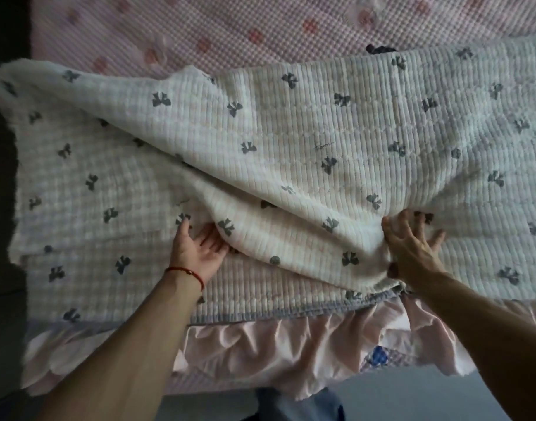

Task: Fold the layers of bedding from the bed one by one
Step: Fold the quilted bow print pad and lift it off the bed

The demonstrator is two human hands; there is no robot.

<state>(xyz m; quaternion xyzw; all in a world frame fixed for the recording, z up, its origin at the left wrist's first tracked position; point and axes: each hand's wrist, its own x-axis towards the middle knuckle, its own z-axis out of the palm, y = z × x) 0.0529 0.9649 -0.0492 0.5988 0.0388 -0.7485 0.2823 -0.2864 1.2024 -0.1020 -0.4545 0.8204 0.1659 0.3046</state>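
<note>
- Head view: one white quilt (336,141) printed with grey bows lies across the near side of the bed (260,28), partly doubled over itself; its folded top layer runs diagonally from the far left corner down to the near right.
- The quilt's grey-trimmed near edge sits along the bed's edge, above a pink ruffled skirt (291,338); beyond the quilt, the pink waffle cover lies bare.
- Left hand (199,250), a red cord (187,273) on its wrist, lies palm up with its fingers (184,230) relaxed, tucked under the fold's edge.
- Right hand (412,247) presses spread fingers on the bunched fold; thumb curls beneath, pinching the layer.
- Two hands, one quilt.
</note>
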